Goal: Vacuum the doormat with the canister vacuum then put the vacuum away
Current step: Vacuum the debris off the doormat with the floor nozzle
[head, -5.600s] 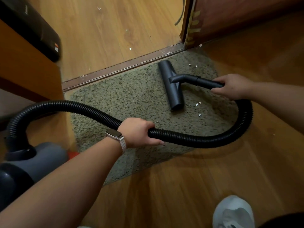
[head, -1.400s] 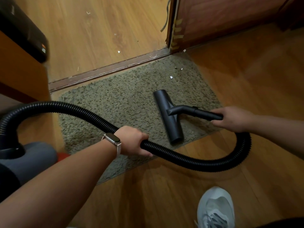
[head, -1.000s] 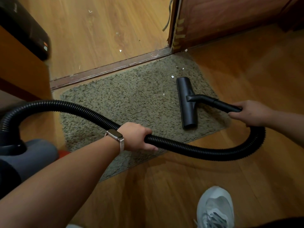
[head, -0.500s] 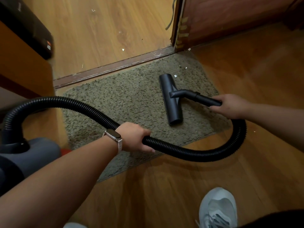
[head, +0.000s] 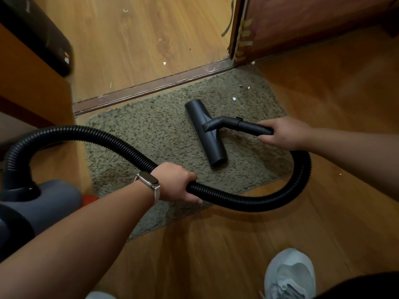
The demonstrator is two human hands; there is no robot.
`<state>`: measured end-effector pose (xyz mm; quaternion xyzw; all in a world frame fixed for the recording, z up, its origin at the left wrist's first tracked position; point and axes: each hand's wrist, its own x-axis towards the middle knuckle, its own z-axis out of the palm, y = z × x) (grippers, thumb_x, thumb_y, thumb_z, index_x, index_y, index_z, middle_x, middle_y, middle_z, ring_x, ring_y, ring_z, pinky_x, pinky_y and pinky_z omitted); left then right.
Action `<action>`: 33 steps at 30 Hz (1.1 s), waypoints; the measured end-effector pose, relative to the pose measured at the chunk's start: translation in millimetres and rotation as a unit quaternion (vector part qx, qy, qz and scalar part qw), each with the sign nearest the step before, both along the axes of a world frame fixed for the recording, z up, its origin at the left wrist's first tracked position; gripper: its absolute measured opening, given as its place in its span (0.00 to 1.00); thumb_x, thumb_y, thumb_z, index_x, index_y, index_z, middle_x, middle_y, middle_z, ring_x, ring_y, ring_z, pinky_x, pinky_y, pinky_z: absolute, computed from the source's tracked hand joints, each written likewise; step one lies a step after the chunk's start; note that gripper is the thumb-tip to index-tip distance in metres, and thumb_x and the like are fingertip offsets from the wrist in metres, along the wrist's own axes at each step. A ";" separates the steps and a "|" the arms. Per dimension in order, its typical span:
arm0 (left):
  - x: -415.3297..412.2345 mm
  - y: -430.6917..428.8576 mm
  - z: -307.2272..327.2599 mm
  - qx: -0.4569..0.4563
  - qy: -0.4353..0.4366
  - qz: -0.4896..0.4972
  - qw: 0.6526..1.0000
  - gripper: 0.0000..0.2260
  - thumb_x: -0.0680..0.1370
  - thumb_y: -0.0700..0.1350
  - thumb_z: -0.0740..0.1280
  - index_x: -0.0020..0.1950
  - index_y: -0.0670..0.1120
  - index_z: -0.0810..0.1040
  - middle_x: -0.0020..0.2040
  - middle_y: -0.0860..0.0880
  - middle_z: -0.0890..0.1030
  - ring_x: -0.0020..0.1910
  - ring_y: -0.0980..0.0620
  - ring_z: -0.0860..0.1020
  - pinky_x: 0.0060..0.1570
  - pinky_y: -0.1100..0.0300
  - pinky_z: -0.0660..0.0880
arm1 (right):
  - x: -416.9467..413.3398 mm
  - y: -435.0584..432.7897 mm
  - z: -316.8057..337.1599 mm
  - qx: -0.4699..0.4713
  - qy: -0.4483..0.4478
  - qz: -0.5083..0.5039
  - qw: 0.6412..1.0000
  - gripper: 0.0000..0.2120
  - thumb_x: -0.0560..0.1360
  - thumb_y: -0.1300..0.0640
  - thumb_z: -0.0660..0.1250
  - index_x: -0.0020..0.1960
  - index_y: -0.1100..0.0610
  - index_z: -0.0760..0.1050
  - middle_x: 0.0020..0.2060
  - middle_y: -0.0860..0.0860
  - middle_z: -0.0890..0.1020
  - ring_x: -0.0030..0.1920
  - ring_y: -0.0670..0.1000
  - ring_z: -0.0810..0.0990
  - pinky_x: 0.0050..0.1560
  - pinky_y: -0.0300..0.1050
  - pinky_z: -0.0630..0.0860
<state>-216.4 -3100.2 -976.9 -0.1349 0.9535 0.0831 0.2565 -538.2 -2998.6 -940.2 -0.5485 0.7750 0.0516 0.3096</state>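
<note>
Head view: the right hand (head: 285, 132) grips the wand, its nozzle (head: 206, 134) flat on the doormat (head: 151, 134); the left hand (head: 179, 184) is closed around the hose (head: 248, 200). Scraps (head: 234, 98) remain far right; slow, overlapping, flat strokes there should lift them.

Single head view, wide-angle, looking steeply down, close over doormat (head: 164, 134) at doorway.

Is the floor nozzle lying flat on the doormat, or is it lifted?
Flat: the floor nozzle rests along the doormat, no gap visible beneath it.
</note>
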 end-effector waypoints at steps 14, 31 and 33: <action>-11.0 -2.9 4.7 -0.009 0.040 0.038 0.998 0.27 0.70 0.77 0.58 0.46 0.53 0.72 0.35 0.54 0.74 0.36 0.49 0.75 0.35 0.58 0.70 | -47.6 10.1 -6.5 -0.003 0.009 -0.129 0.992 0.17 0.81 0.45 0.63 0.66 0.51 0.75 0.39 0.54 0.81 0.36 0.55 0.79 0.36 0.48 0.73; -12.1 -7.2 -5.7 -0.028 0.045 0.012 0.999 0.28 0.70 0.77 0.57 0.46 0.52 0.71 0.37 0.54 0.75 0.40 0.48 0.80 0.38 0.56 0.74 | -8.4 -16.3 -1.2 0.000 -0.010 -0.001 1.000 0.11 0.80 0.46 0.63 0.61 0.44 0.75 0.39 0.50 0.80 0.37 0.51 0.79 0.38 0.49 0.75; -15.9 -8.4 -5.3 -0.038 0.058 0.015 0.997 0.27 0.71 0.76 0.56 0.46 0.53 0.70 0.36 0.54 0.72 0.41 0.47 0.80 0.36 0.57 0.71 | -22.0 -11.5 -1.7 -0.005 -0.005 -0.038 0.999 0.12 0.80 0.46 0.63 0.62 0.45 0.75 0.40 0.50 0.80 0.38 0.52 0.79 0.39 0.50 0.76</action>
